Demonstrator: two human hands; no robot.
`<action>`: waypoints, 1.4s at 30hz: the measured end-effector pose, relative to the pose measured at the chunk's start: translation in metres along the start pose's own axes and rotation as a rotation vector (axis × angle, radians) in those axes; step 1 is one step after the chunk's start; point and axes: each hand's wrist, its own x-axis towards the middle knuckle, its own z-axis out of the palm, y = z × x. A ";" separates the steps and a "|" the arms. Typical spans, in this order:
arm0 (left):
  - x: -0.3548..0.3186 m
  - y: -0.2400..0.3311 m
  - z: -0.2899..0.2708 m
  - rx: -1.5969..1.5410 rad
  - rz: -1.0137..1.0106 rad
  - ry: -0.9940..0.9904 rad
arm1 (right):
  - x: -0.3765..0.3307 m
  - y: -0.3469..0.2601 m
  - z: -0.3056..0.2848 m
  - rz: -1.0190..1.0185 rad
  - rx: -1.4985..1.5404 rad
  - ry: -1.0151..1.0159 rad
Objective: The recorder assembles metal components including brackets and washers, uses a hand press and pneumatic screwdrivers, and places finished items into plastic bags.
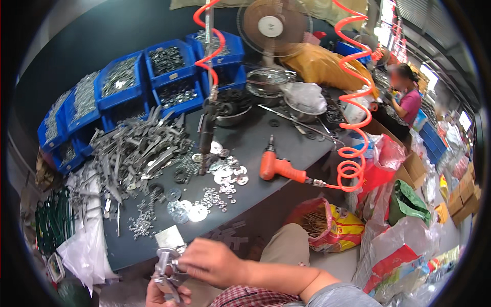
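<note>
Looking down through the head view, I see my left hand (164, 292) low at the frame's bottom edge, its fingers wrapped around a small metal bracket (168, 266) held just off the near edge of the desk (286, 148). My right hand (212, 262) reaches across from the right, fingers pinched narrow on the top of that bracket, seemingly seating a small part there; what the part is, I cannot tell. I judge this an assembly step midway: hardware going onto the bracket, held in the air over my lap. The next move, as I read it, calls for steady grip from the left while the right turns or presses, then a reach forward for more. Washers (197, 212) lie closest, just past the desk edge, with a heap of grey metal strips (135, 148) beyond on the left and an orange air driver (276, 166) to the right, its coiled hose (353, 97) trailing off the far side. Blue bins (123, 82) line the back. Room is tight near my knees: bags (332, 222) crowd the right, plastic sheeting (84, 245) the left. Another person (406, 100) works well apart at upper right.
</note>
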 end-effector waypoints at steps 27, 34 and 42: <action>-0.012 -0.040 0.021 0.100 -0.313 0.165 | -0.120 0.177 -0.443 0.970 -0.090 0.707; -0.007 -0.050 0.021 0.044 -0.264 0.136 | -0.142 0.105 -0.434 0.919 0.289 0.663; -0.009 -0.054 -0.002 0.011 -0.266 0.073 | -0.250 0.005 -0.361 1.245 0.366 0.679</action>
